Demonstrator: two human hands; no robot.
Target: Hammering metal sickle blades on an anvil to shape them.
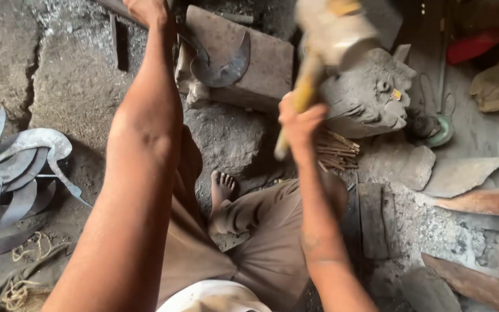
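While the person sits low on the ashy dirt floor [76, 86], the head view looks straight down past both forearms. R hand [300, 118] is closed tight round the yellowish wooden handle of a heavy hammer [324, 40]; hammer head is raised & motion-blurred, up near the top edge, w/ the handle end poking out below the fist. L hand [145, 10] is at the top edge, mostly cropped, so can't tell if it's closed or open; it sits right at the tail end of the dark curved sickle-shaped steel blade [220, 66]. That blade lies on the squarish grey-brown block [261, 69] that serves as the work surface, its curve hooking to the right, the hammer head above & right of it, apart.

Just right of the block: a lumpy grey ash-covered mound [371, 95]. Below that, a small bundle of thin brown sticks [336, 150] on the ground, near the R wrist. Far left: a pile of similar curved grey metal blades [12, 173], overlapping, well apart from the block. Under that pile, some frayed tan cord [30, 248]. Between the arms, a bare foot [223, 188] & brown trousers [261, 231] show. Top right: a red object [475, 45], blurry, kind unclear. Right edge: rusty orange sheet-metal pieces [480, 202].
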